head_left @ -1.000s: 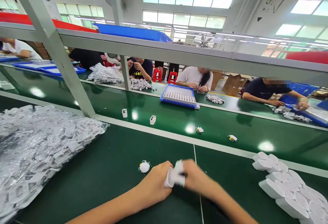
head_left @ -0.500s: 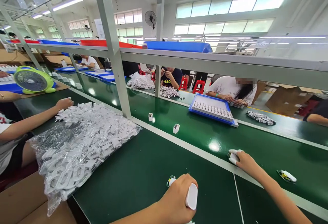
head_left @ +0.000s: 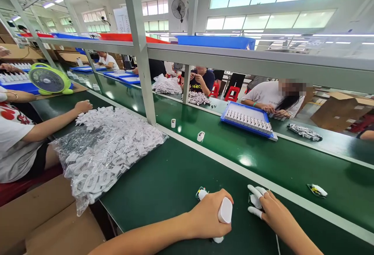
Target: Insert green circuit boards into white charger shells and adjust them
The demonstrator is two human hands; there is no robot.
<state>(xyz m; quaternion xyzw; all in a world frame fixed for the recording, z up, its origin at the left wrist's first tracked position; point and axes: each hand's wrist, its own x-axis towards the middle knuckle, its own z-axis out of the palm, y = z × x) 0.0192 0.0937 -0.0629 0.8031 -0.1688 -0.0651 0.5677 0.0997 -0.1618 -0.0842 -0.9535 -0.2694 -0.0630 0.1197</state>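
Note:
My left hand is wrapped round a white oval plastic housing, its closed end facing me. Just beyond those knuckles lies a small circuit board with a white part on it. Another white piece pokes out beneath the same hand, mostly hidden. White finger cots cover fingertips of my right hand, which grips a green circuit board with a white block low over the green table; whether it touches the surface I cannot tell.
Farther right, a similar board lies on the green belt. Two white housings stand farther up it. At left is a plastic bag of white parts, with a co-worker's arm behind. A grey post rises from the divider.
My right hand has come back from the belt toward me, bringing the circuit board over the near table. The left hand keeps its hold on the housing. The camera view has shifted slightly.

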